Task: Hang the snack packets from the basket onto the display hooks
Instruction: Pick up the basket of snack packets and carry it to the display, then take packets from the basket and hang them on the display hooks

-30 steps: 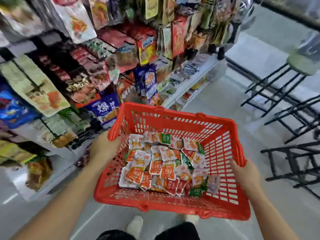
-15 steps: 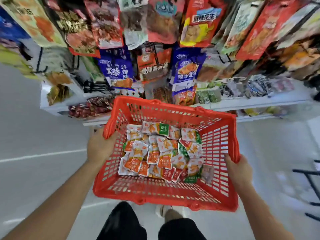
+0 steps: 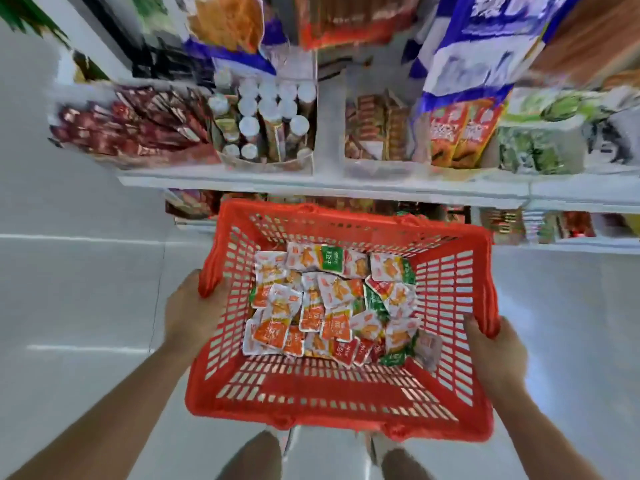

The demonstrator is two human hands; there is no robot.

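Both arms extended forward. Left hand (image 3: 194,306) and right hand (image 3: 493,344) clamped on the side rims of the red basket (image 3: 329,403). Snack packets (image 3: 332,303) piled inside. White shelf (image 3: 311,181) just beyond, bags blurred above.

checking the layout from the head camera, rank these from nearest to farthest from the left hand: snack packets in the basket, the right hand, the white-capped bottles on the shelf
1. Snack packets: in the red basket, just right of the left hand.
2. Right hand: gripping the basket's opposite rim.
3. White-capped bottles: up on the white shelf, beyond the basket.
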